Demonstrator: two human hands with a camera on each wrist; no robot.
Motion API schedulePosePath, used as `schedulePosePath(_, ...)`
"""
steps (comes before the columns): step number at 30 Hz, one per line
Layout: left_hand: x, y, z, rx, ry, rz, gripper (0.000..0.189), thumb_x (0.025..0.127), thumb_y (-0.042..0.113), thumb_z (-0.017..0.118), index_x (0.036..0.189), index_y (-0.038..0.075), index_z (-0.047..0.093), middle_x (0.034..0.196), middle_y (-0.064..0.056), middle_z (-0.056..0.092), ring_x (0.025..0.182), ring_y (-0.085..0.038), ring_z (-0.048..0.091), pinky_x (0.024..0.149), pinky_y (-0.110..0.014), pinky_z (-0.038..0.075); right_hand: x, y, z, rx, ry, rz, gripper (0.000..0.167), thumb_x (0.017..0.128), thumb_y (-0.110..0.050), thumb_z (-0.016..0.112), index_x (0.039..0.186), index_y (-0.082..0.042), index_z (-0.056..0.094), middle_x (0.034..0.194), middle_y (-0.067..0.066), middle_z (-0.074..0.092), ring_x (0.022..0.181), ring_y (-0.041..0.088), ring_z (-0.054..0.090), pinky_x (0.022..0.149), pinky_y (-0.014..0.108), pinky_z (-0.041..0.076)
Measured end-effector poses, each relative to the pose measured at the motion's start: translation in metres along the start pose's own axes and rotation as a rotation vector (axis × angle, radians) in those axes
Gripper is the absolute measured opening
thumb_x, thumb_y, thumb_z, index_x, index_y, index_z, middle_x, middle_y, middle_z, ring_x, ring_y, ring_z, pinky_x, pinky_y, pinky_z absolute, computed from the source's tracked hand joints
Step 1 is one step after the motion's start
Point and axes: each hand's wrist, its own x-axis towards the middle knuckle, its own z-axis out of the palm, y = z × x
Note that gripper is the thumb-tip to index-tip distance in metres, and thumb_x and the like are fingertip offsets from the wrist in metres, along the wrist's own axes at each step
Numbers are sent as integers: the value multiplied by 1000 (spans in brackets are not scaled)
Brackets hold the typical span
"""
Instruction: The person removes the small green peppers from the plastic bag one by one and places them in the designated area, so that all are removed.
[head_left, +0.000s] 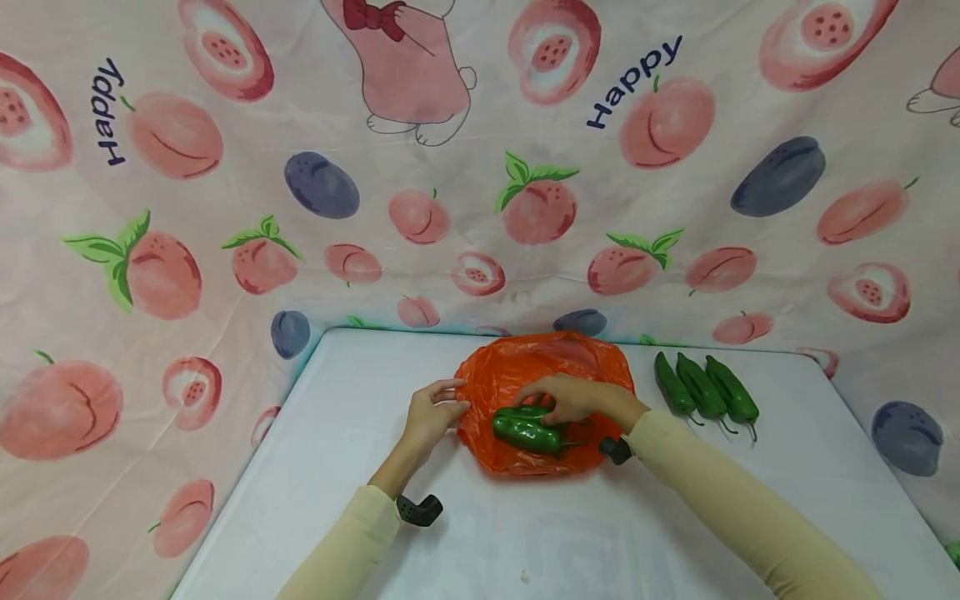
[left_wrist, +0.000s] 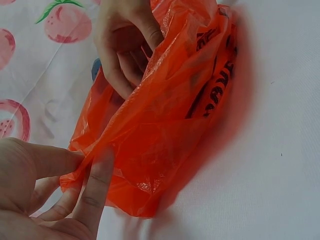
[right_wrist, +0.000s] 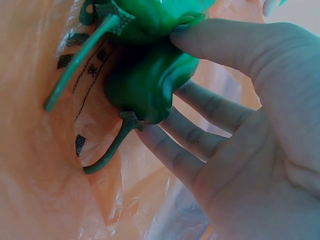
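An orange-red plastic bag (head_left: 480, 371) lies spread with its mouth open on the white table. My left hand (head_left: 427, 418) pinches its left rim, and in the left wrist view the bag film (left_wrist: 142, 160) runs between thumb and fingers. Inside the bag are glossy green peppers (head_left: 525, 433), lying side by side with stems to the right. My right hand (head_left: 567, 398) reaches over them. In the right wrist view its thumb (right_wrist: 215, 42) and fingers stand around one green pepper (right_wrist: 145, 85), with another pepper (right_wrist: 150, 20) right against it.
Three long green peppers (head_left: 701, 387) lie in a row to the right of the bag, stems toward me. The white table (head_left: 570, 533) ends at the back against a fruit-printed cloth (head_left: 480, 158), which also hangs at both sides.
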Motion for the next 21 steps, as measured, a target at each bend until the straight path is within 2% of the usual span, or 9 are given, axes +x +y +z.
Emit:
schedulePosePath(14,-2,0,0,3,-5,12,37,95,5,71,132,8,68,113,-16,65,76,-20,69,74,-36,63,-3,-3,-1,0,-7,4,48,94,-4,73,131,-34,65,130,-1,60,121,24,55,105,50,50)
schedulePosePath(21,-3,1,1,-4,-5,14,36,95,5,72,131,8,68,112,-15,65,74,-20,70,73,-35,63,-5,-3,-3,-27,18,-19,47,95,-5,73,135,-28,64,129,2,62,120,27,57,105,53,49)
